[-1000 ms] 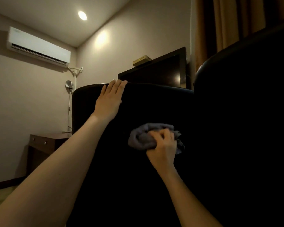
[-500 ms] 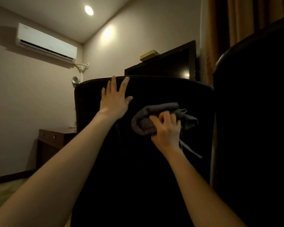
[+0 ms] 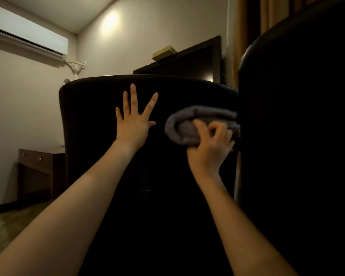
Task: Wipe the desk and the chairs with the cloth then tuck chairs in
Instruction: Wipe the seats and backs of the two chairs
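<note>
The fingers of my left hand [image 3: 134, 120] are spread wide, flat against the black chair back [image 3: 96, 116]. Just beside it, my right hand [image 3: 209, 150] curls its fingers round the bunched grey cloth [image 3: 185, 124], held against the same backrest. A second dark chair [image 3: 297, 136] stands close on the right.

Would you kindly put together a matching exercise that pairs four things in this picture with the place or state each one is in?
Column A
1. left hand
2. right hand
3. long white air conditioner
4. small tan box

Column B
a. mounted high on the beige wall
b. grips the bunched grey cloth
c. flat, fingers spread, on the black padded chair back
d. on top of the dark panel behind the chair

Pairs: 1-c, 2-b, 3-a, 4-d
</note>
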`<state>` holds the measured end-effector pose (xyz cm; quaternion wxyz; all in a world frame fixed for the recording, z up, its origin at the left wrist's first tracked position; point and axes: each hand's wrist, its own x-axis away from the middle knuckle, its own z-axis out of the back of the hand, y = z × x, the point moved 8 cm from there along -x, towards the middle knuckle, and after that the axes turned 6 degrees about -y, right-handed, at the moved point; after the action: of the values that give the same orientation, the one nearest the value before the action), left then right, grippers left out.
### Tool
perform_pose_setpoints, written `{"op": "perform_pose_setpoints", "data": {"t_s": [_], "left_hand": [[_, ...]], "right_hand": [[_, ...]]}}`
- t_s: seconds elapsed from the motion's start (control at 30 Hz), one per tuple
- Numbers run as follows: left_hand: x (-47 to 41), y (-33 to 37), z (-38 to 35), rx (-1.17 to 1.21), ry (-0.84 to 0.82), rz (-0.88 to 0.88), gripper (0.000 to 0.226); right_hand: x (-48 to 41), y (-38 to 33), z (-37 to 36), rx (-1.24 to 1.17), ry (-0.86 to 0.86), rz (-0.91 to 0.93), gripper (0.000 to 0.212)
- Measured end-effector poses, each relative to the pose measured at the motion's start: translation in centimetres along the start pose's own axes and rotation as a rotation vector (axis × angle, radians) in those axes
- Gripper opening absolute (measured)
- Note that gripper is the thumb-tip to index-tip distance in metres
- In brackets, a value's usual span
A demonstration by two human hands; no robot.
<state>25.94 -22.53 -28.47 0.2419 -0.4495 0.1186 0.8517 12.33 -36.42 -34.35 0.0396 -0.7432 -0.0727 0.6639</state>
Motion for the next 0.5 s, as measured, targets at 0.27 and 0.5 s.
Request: {"op": "perform_pose_setpoints", "data": {"t_s": [0.27,0.5], "left_hand": [[0.2,0.1,-0.1,0.002,0.021,-0.014,0.077],[0.3,0.8,-0.3,0.018,0.004,-0.042,0.073]], "right_hand": [[5.5,6.9,-0.9,-0.154,-0.077,-0.467,0.012],[15.6,5.2,-4.8,-0.046,-0.353,-0.264,0.031]]}}
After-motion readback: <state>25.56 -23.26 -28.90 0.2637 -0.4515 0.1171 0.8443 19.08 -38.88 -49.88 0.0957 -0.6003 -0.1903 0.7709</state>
